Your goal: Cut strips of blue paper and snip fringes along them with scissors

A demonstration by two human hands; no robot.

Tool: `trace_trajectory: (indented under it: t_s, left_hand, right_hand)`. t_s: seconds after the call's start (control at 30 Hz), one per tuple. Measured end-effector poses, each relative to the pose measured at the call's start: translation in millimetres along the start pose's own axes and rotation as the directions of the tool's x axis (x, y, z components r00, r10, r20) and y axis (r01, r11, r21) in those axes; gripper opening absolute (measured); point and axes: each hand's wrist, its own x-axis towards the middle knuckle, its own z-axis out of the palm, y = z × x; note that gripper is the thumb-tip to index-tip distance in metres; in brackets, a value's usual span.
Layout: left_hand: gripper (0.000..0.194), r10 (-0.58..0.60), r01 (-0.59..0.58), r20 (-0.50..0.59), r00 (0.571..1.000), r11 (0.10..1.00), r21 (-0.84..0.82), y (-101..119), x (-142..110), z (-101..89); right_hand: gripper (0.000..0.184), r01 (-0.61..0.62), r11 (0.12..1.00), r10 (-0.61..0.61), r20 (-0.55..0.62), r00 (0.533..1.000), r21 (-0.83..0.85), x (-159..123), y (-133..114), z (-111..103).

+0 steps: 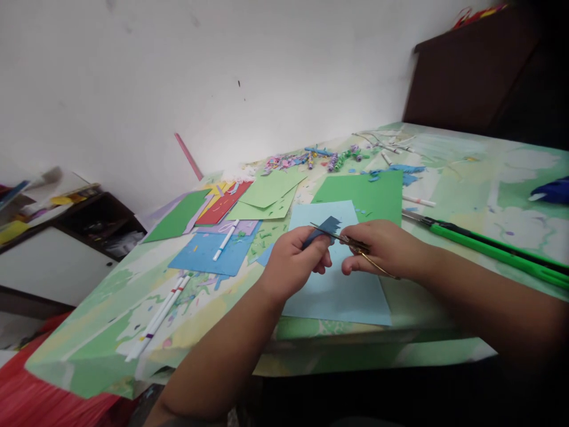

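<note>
Between the fingers of my left hand [296,261] is a small piece of dark blue paper [330,225] with a jagged, fringed end. My right hand [377,246] grips a pair of scissors [355,243] with gold-coloured handles. The scissor blades lie across the blue paper, close to my left fingertips. Both hands are held above a light blue sheet [340,296] at the table's near edge. Behind it lies a green sheet [377,196], partly covered by the light blue one.
A green box cutter [498,249] lies to the right. At left are a blue sheet [213,252], a red sheet [226,204] and white markers [162,314]. Curled paper strips [342,159] line the table's back. A low cabinet [57,255] stands far left.
</note>
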Motion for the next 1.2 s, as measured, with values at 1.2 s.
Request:
trace_trajectory:
  t_s: [1.2]
  left_hand:
    - [0.014, -0.039, 0.05, 0.083, 0.996, 0.99, -0.131, -0.1, 1.2, -4.5]
  right_hand:
    - [0.048, 0.002, 0.999, -0.002, -0.008, 1.0, 0.037, 0.7, -1.2, -2.7]
